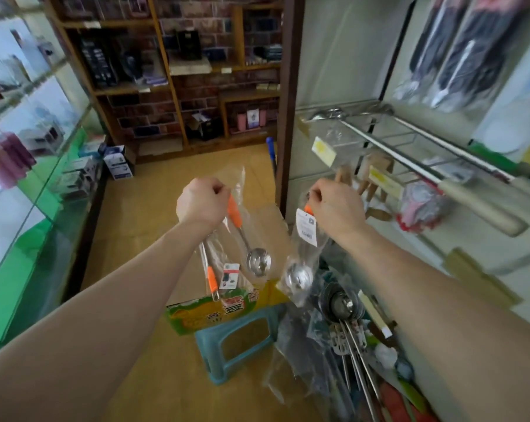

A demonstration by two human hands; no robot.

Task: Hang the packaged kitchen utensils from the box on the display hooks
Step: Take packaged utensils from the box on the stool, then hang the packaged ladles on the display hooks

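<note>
above the box (218,312), my left hand (203,204) and right hand (338,205) each pinch a bagged ladle (258,263); slick film could slip my grip while hanging.

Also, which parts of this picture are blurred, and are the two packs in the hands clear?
Head view: motion blur smears the right side, worst on the dark hanging packs; the left hand and right hand, with the left ladle pack and right ladle pack, are fairly sharp; the wide lens bends the glass counter.
</note>
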